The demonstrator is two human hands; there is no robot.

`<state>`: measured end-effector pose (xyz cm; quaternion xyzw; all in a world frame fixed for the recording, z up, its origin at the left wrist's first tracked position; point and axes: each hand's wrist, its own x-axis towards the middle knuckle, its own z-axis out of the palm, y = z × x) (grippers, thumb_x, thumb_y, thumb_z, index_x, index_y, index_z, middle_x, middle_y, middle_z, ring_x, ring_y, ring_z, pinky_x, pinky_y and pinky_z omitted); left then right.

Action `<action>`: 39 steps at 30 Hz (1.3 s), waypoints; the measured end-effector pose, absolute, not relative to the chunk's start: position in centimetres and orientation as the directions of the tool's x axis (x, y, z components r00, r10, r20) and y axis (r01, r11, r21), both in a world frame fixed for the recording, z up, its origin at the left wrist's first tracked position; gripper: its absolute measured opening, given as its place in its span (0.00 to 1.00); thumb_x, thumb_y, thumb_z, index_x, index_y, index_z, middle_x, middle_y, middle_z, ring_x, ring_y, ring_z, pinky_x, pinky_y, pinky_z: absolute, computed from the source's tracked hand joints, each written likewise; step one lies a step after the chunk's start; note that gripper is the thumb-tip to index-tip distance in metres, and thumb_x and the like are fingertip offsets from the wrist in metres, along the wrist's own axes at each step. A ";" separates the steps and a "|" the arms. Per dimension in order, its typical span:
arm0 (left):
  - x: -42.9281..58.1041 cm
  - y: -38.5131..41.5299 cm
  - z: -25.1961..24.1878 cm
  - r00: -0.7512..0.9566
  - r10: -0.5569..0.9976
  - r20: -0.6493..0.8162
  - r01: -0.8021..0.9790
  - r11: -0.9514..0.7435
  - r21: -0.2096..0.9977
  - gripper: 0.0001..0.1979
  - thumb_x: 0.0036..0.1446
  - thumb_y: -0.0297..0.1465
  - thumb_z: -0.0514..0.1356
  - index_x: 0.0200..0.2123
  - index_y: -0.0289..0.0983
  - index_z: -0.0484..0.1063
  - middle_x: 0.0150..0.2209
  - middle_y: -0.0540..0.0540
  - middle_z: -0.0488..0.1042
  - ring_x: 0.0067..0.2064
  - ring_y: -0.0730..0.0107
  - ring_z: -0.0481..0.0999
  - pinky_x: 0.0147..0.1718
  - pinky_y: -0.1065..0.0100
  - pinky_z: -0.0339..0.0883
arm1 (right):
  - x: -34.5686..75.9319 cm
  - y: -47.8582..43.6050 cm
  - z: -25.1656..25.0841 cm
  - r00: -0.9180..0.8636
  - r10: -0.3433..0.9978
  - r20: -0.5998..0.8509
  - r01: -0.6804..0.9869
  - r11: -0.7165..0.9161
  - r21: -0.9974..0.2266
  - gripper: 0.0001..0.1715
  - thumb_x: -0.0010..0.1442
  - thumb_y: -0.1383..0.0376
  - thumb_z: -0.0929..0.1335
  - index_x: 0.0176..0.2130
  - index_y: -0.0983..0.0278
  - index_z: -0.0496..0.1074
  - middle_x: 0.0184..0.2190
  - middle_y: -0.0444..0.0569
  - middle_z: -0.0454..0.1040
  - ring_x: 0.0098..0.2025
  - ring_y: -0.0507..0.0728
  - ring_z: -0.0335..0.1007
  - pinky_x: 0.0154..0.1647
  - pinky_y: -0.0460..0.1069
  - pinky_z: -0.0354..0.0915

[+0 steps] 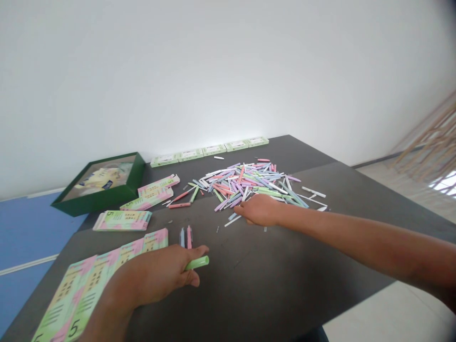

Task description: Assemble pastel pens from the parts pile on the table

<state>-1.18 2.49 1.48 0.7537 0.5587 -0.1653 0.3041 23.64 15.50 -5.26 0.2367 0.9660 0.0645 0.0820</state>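
My left hand (167, 273) is closed around a light green pen barrel (198, 262), whose open end points right. Just beyond it, a blue pen (182, 237) and a pink pen (189, 237) lie side by side on the dark table (270, 285). At the near edge of a pile of pastel pen parts (242, 183), my right hand (257, 210) reaches down with its fingertips together beside a white and blue piece (232, 220). Whatever those fingertips pinch, if anything, is hidden.
Printed pastel packets (96, 280) overlap at the near left, with more packets (123, 221) behind. A green box (103, 183) holding plastic bags stands at the back left. Several flat light green boxes (213, 150) line the wall.
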 end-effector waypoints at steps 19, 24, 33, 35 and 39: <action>-0.9 3.1 1.2 0.380 0.707 -0.596 0.922 -0.238 0.305 0.25 0.54 0.39 0.54 0.57 0.47 0.61 0.35 0.48 0.77 0.35 0.60 0.75 0.31 0.67 0.64 | 24.5 7.7 0.8 -0.900 0.421 0.110 0.428 0.902 0.051 0.09 0.59 0.64 0.60 0.39 0.61 0.66 0.28 0.47 0.69 0.25 0.54 0.61 0.24 0.48 0.47; -0.9 2.9 1.6 0.417 0.691 -0.591 0.903 -0.242 0.354 0.23 0.56 0.37 0.54 0.56 0.46 0.61 0.34 0.50 0.78 0.33 0.63 0.75 0.30 0.68 0.63 | 23.8 6.4 2.1 -0.915 0.396 0.083 0.402 0.911 0.090 0.09 0.59 0.65 0.61 0.40 0.61 0.66 0.28 0.49 0.70 0.26 0.55 0.62 0.25 0.49 0.50; -0.5 2.7 1.9 0.417 0.691 -0.591 0.904 -0.248 0.348 0.12 0.53 0.34 0.54 0.39 0.41 0.73 0.30 0.49 0.77 0.32 0.64 0.75 0.27 0.70 0.63 | 21.3 4.5 3.5 -0.946 0.318 0.072 0.315 0.948 -0.045 0.23 0.55 0.68 0.63 0.51 0.61 0.60 0.32 0.48 0.73 0.28 0.55 0.66 0.24 0.48 0.50; -0.6 2.6 2.1 0.393 0.689 -0.609 0.917 -0.241 0.319 0.12 0.53 0.35 0.55 0.39 0.40 0.73 0.31 0.48 0.77 0.32 0.63 0.75 0.27 0.70 0.63 | 20.9 4.4 3.2 -0.930 0.354 0.095 0.344 0.933 -0.102 0.25 0.57 0.67 0.63 0.54 0.59 0.57 0.33 0.47 0.73 0.28 0.54 0.67 0.25 0.47 0.51; -0.8 2.6 2.5 0.431 0.676 -0.598 0.902 -0.292 0.319 0.19 0.55 0.35 0.54 0.51 0.42 0.67 0.35 0.48 0.78 0.34 0.62 0.75 0.29 0.69 0.63 | 21.6 4.6 3.5 -0.870 0.457 0.188 0.405 0.877 -0.257 0.26 0.60 0.54 0.62 0.55 0.59 0.57 0.37 0.49 0.74 0.31 0.56 0.69 0.26 0.46 0.53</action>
